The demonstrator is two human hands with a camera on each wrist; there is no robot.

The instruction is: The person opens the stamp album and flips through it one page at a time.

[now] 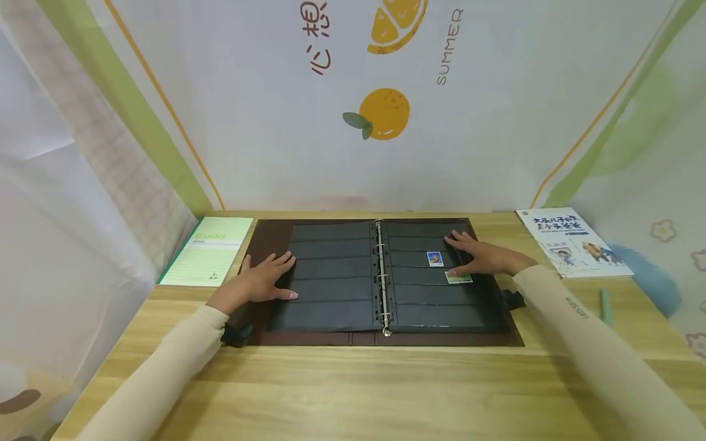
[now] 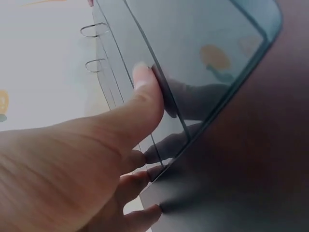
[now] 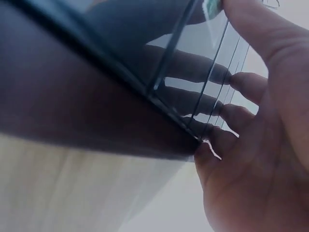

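A dark brown ring-binder stamp album lies spread out, its metal rings running down the middle. Black pocket pages fill both sides. On the right page a blue stamp sits in one pocket row, with a green stamp lower and to its right. My left hand rests with spread fingers on the outer edge of the left page; the left wrist view has its thumb on a pocket strip. My right hand lies spread over the right page's outer edge, thumb overlapping the green stamp.
A green notebook lies left of the album, and a white picture book lies at the back right. A pale green stick-like item is beside my right sleeve. A printed curtain hangs behind the wooden table.
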